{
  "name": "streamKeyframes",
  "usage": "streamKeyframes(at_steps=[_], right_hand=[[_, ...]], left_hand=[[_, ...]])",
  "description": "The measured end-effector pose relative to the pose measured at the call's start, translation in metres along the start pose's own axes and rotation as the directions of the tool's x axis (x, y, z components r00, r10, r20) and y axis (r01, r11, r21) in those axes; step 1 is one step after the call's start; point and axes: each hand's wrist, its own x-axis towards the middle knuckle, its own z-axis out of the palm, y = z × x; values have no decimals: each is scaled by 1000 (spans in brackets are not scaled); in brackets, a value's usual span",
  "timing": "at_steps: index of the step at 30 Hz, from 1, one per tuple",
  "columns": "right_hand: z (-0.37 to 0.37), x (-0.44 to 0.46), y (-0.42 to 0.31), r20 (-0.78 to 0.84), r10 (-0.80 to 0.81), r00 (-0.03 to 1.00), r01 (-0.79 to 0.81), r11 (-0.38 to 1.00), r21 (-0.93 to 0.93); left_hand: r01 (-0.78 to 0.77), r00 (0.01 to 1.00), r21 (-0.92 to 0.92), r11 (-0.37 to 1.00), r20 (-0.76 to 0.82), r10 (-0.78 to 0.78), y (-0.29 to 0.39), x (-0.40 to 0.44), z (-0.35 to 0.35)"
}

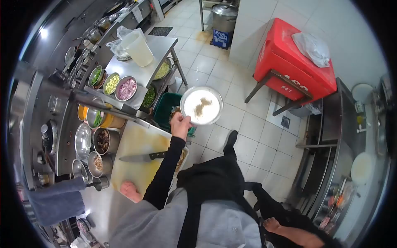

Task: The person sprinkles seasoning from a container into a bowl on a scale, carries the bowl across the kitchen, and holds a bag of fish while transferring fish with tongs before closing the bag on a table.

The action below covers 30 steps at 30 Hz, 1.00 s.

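My left hand (180,126), in a black sleeve, is closed on the rim of a round bowl (215,118) above the tiled floor. Inside the bowl lies something white (192,99) with brown powder (202,108) on it. My right hand is not visible. Left of my sleeve, a knife (138,158) with a black handle lies on a yellowed cutting board (131,142). A pinkish, fist-like shape (130,191), apparently a bare hand, rests at the board's lower edge; my grey shirt hides whatever joins it.
Bowls of chopped pink onion (125,88) and pale green pieces (111,84) stand by a plastic jug (138,48). Metal pots (103,140) line the left counter. A red box (295,62) stands upper right. Another person's bare forearm (297,235) shows lower right.
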Motion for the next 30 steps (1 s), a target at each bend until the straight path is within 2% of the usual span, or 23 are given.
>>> streamKeyframes(at_steps=[2, 5, 8, 9, 11, 12, 13, 14, 16, 17, 19, 20, 22, 25, 26, 30], right_hand=[[12, 44, -65, 11, -19, 1000, 20, 999, -40], [36, 129, -188, 46, -134, 990, 137, 988, -72], [81, 221, -360, 106, -345, 933, 358, 919, -162], [111, 233, -442, 123, -363, 923, 384, 880, -282], [176, 265, -585, 289, -622, 727, 685, 629, -369], [210, 233, -667, 350, -652, 672, 739, 566, -365], [243, 201, -737, 429, -710, 559, 829, 488, -272], [276, 185, -795, 502, -703, 504, 852, 498, -159], [345, 143, -898, 562, -744, 361, 904, 428, -13], [370, 117, -943, 608, -710, 355, 925, 362, -116], [440, 111, -1001, 611, -739, 285, 883, 450, 133], [470, 104, -1027, 623, -726, 292, 869, 473, 144], [517, 86, -1067, 652, -687, 320, 837, 528, 145], [579, 98, -1122, 742, -599, 300, 829, 548, 107], [597, 98, -1142, 750, -565, 344, 833, 553, 34], [650, 109, -1201, 759, -484, 435, 756, 654, -17]], left_hand=[[-8, 998, 7, 1000, -69, 9, -6, 47, 28], [-67, 980, -144, 987, -195, 38, -9, 113, 78], [-86, 959, -182, 980, -283, 32, 5, 173, 104], [-89, 947, -207, 974, -322, 18, 7, 189, 112], [-135, 921, -225, 965, -387, 38, 12, 232, 122], [-151, 901, -217, 964, -433, 44, 13, 255, 124], [-165, 880, -206, 965, -473, 50, 15, 277, 127], [-179, 855, -176, 968, -515, 64, 17, 299, 128], [-213, 810, -156, 965, -580, 85, 13, 354, 124], [-224, 786, -146, 964, -611, 91, 9, 379, 118], [-235, 745, -120, 965, -660, 99, 6, 431, 104], [-245, 708, -95, 965, -698, 111, 4, 458, 97], [-196, 630, -20, 980, -769, 111, 0, 500, 78], [-319, 491, -167, 933, -871, 11, 6, 548, 59], [-332, 444, -171, 928, -896, -6, 6, 560, 52], [-359, 253, -98, 928, -967, -4, -1, 578, 19]])
